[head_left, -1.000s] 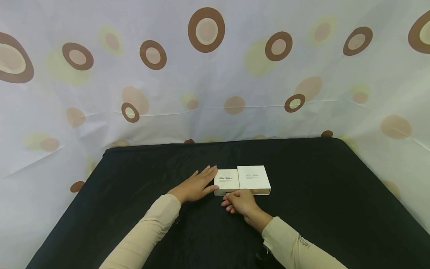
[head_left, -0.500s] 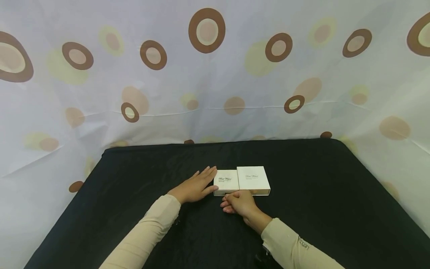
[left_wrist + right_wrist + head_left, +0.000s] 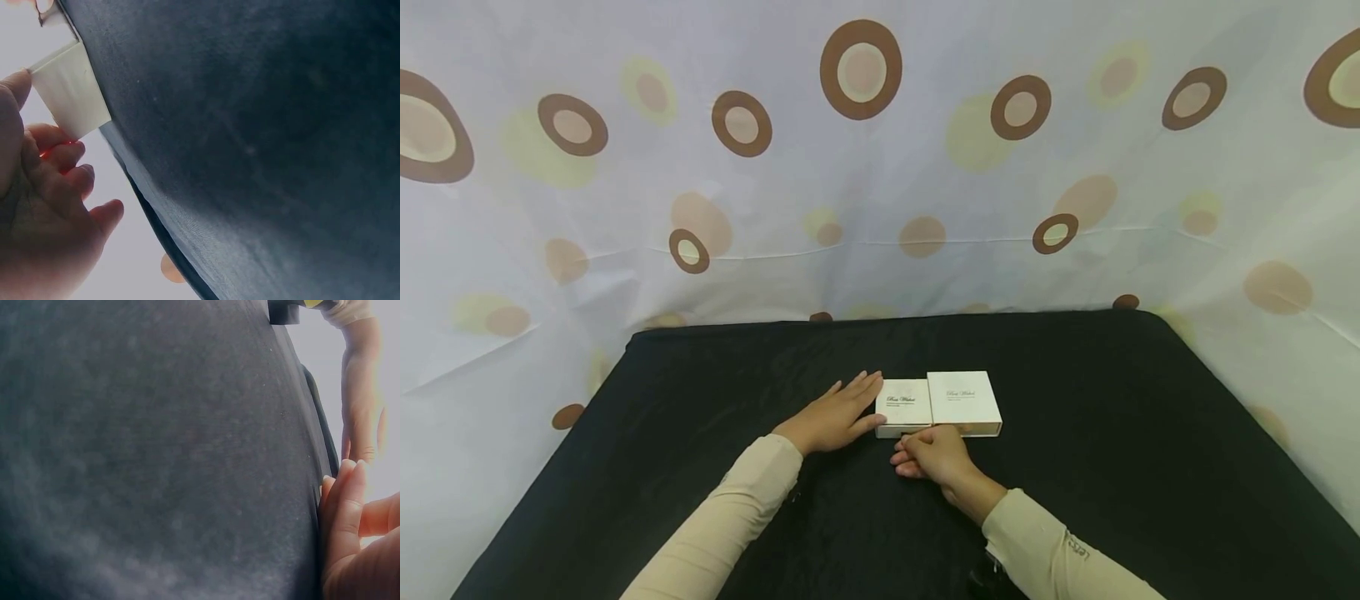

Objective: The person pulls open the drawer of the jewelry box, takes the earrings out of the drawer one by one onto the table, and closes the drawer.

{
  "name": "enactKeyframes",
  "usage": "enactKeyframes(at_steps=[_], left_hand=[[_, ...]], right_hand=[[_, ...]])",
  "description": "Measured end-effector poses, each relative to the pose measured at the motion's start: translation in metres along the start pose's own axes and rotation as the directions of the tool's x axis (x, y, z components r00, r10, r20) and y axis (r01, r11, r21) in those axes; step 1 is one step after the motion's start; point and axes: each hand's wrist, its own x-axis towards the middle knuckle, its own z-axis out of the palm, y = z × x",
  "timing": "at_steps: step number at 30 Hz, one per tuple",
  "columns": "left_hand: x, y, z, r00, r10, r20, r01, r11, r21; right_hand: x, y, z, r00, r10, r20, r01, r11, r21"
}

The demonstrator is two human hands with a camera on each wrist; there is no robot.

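Two white gift boxes with script lettering sit side by side on black cloth: the left box (image 3: 902,402) and the slightly taller right box (image 3: 962,398). My left hand (image 3: 831,421) lies with straight fingers across the left box's outer end, the thumb at its front corner and fingers at its back corner. In the left wrist view, thumb and fingertips touch the edges of the box's white end (image 3: 74,92). My right hand (image 3: 940,454) is in front of the boxes, thumb and index together pinching a small dark tab (image 3: 903,433) at the left box's front.
A black cloth (image 3: 1075,433) covers the table. Behind it hangs a white curtain (image 3: 865,183) with brown and yellow circles. Both forearms wear cream sleeves (image 3: 737,500).
Both hands hold nearly the same pose on and in front of the boxes. The whole view has shifted by a few pixels; no box visibly moves relative to the other.
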Motion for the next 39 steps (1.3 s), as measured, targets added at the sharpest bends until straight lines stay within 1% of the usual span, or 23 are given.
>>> enactKeyframes(at_steps=[11,20,28,39], left_hand=[[0.0000,-0.0003,-0.0001,1.000,-0.011,0.010,0.011,1.000,0.005],[-0.0010,0.0007,-0.0024,1.000,-0.001,0.002,0.001,1.000,-0.002],[-0.0010,0.0012,-0.0026,1.000,0.002,-0.006,-0.002,1.000,-0.006],[-0.0015,0.0004,-0.0034,1.000,-0.014,0.011,0.014,1.000,0.000]], right_hand=[[-0.0016,0.0009,-0.0004,1.000,-0.014,0.010,0.014,1.000,0.004],[-0.0020,0.0015,0.0001,1.000,-0.017,0.002,0.018,0.999,-0.029],[-0.0035,0.0005,-0.0001,1.000,-0.011,-0.002,0.011,0.999,-0.034],[-0.0045,0.0014,0.0012,1.000,-0.014,0.000,0.014,0.999,-0.032]])
